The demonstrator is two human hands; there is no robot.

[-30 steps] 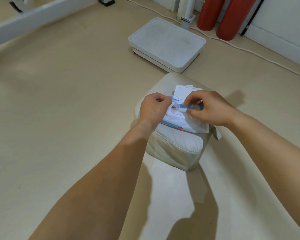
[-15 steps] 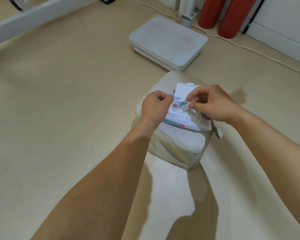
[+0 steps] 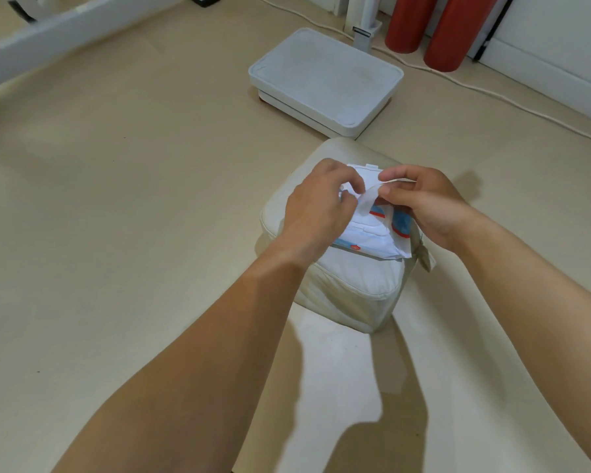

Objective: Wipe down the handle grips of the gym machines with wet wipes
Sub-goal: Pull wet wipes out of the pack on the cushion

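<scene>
On the cream padded cushion on the floor lies the soft white-and-blue plastic pack of wet wipes. The left hand grips the pack's top with curled fingers, while the right hand pinches a thin translucent white strip lifted from it.

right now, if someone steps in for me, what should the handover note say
Left grip: fingers curled on the wipes pack, steadying it.
Right grip: pinches a thin white strip lifted from the pack's opening; seal or wipe, cannot tell.
The pack lies on the cream cushion on the floor, lid flipped open.
Done: pack opened.
Left: get a wipe free, then wipe the machine handles.
</scene>
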